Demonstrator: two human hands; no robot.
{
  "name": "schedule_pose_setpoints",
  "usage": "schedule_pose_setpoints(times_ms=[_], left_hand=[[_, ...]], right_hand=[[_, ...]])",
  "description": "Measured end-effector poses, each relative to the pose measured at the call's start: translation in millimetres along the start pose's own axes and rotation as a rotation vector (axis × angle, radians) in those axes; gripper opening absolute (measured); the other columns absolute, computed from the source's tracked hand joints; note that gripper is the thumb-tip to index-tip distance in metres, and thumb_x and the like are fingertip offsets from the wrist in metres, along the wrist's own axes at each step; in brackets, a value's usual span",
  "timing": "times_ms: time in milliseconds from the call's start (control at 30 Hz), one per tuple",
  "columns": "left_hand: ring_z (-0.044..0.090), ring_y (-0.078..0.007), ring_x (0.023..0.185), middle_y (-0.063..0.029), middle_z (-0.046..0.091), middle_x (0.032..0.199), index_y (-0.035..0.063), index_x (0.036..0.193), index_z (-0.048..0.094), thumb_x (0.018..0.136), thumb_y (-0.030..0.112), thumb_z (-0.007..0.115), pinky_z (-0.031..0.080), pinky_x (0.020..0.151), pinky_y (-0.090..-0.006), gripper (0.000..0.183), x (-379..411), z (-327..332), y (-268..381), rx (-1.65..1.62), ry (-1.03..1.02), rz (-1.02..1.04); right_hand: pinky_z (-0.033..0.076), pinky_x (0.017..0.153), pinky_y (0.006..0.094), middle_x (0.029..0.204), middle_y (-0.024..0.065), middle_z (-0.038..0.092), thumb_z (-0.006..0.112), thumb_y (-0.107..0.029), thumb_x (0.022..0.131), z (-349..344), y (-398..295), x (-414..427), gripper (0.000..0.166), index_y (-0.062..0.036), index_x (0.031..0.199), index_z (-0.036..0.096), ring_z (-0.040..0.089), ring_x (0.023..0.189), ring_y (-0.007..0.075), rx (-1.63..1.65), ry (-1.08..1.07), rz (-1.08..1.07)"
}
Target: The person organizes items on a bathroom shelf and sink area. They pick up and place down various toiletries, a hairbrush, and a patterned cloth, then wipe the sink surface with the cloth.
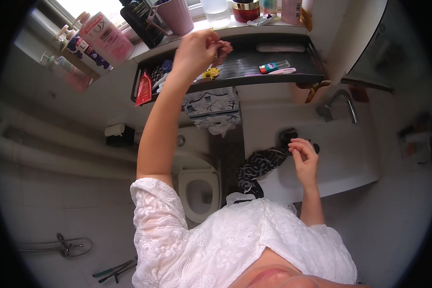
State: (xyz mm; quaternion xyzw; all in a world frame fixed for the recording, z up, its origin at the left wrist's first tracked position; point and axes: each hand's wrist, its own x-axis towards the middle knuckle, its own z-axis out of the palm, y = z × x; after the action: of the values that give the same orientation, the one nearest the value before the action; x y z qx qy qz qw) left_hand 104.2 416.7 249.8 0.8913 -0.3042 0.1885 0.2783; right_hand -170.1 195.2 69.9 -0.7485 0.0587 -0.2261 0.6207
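My left hand (197, 50) is raised over a black shelf tray (244, 73) and pinches a brownish-pink fabric scrunchie (223, 51). Just below it in the tray is a yellow hair clip (211, 73). Further right in the same tray lie a small red and teal item (273, 67) and a pink stick-like item (282, 71). Over the white washbasin (352, 154) hangs my right hand (305, 158), its fingers bent and slightly apart, with nothing seen in them. Close to those fingertips, a black patterned cloth (262, 163) drapes across the basin's left edge.
Pump bottles (106, 39), a pink cup (174, 16) and a red jar (245, 10) line the windowsill. A red tube (144, 88) leans at the tray's left end. The faucet (345, 104) rises behind the basin; a toilet (199, 187) stands to its left, below a tissue box (212, 106).
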Motion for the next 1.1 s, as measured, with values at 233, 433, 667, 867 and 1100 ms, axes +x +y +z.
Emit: schedule_pose_setpoints(times_ms=[233, 433, 667, 867, 1100], left_hand=[[0.068, -0.0183, 0.089, -0.0106, 0.063, 0.110, 0.0044, 0.113, 0.063, 0.083, 0.008, 0.068, 0.054, 0.078, -0.0298, 0.031, 12.2, 33.1, 21.3, -0.218, 0.101, 0.187], [0.067, -0.0225, 0.076, -0.0127, 0.070, 0.085, 0.0018, 0.090, 0.071, 0.080, 0.007, 0.067, 0.053, 0.074, -0.0320, 0.012, 9.3, -22.6, -14.6, -0.018, -0.408, 0.063], [0.065, -0.0255, 0.080, -0.0148, 0.067, 0.085, 0.0001, 0.091, 0.071, 0.073, 0.022, 0.073, 0.051, 0.073, -0.0338, 0.029, -1.6, -27.5, -28.5, 0.204, -0.644, 0.024], [0.065, -0.0253, 0.077, -0.0152, 0.068, 0.086, -0.0013, 0.093, 0.068, 0.074, 0.014, 0.070, 0.052, 0.073, -0.0329, 0.025, -0.2, -14.2, -27.6, 0.022, -0.584, 0.061], [0.063, -0.0198, 0.078, -0.0118, 0.067, 0.088, -0.0006, 0.105, 0.065, 0.077, 0.013, 0.072, 0.051, 0.074, -0.0316, 0.032, 6.7, -3.5, -22.9, -0.058, -0.648, -0.050]], right_hand=[[0.051, 0.073, 0.0241, 0.108, 0.0107, 0.062, 0.055, 0.006, 0.087, -17.5, 7.0, -13.7, 0.014, 0.0027, 0.094, 0.066, 0.063, 0.083, 0.0134, -0.051, 0.036, 0.034], [0.051, 0.074, 0.0248, 0.107, 0.0108, 0.062, 0.055, 0.003, 0.087, -32.5, 17.2, -22.4, 0.014, 0.0023, 0.095, 0.066, 0.063, 0.084, 0.0144, -0.108, 0.036, 0.096], [0.050, 0.075, 0.0247, 0.108, 0.0096, 0.063, 0.057, 0.001, 0.088, -14.9, 7.3, -13.0, 0.015, 0.0008, 0.098, 0.067, 0.063, 0.088, 0.0141, -0.188, -0.094, 0.089], [0.051, 0.072, 0.0265, 0.106, 0.0125, 0.064, 0.057, 0.002, 0.085, -3.9, 0.2, -11.3, 0.017, 0.0002, 0.098, 0.067, 0.064, 0.085, 0.0185, -0.213, -0.142, 0.007], [0.051, 0.071, 0.0272, 0.105, 0.0121, 0.064, 0.058, 0.002, 0.085, -12.0, 3.8, -19.4, 0.017, -0.0002, 0.098, 0.067, 0.064, 0.084, 0.0186, -0.242, -0.137, 0.054]])
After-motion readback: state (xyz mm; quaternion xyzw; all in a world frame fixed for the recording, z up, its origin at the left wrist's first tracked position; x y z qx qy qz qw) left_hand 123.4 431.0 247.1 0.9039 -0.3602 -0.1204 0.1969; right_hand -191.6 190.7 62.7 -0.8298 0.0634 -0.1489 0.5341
